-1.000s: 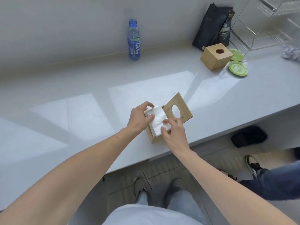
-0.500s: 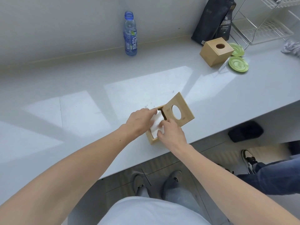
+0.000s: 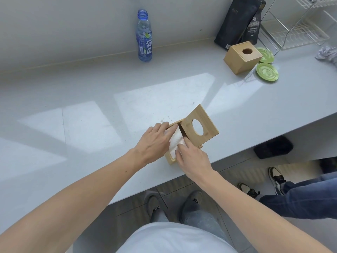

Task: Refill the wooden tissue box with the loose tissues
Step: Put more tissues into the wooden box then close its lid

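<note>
While both hands press tissues (image 3: 175, 143) into the box (image 3: 170, 159), its lid (image 3: 199, 125) sits slid aside, just right of frame centre.
Left hand (image 3: 155, 141) lies flat, fingers spread over the box's far-left rim and the white stack; right hand (image 3: 193, 159) pushes down with fingertips on the near side, gripping nothing. Box stands near the counter's (image 3: 91, 99) front edge. Upper frame: bottle (image 3: 144, 36), second box (image 3: 242, 56) by green saucers (image 3: 267, 71), dark bags (image 3: 237, 22).
</note>
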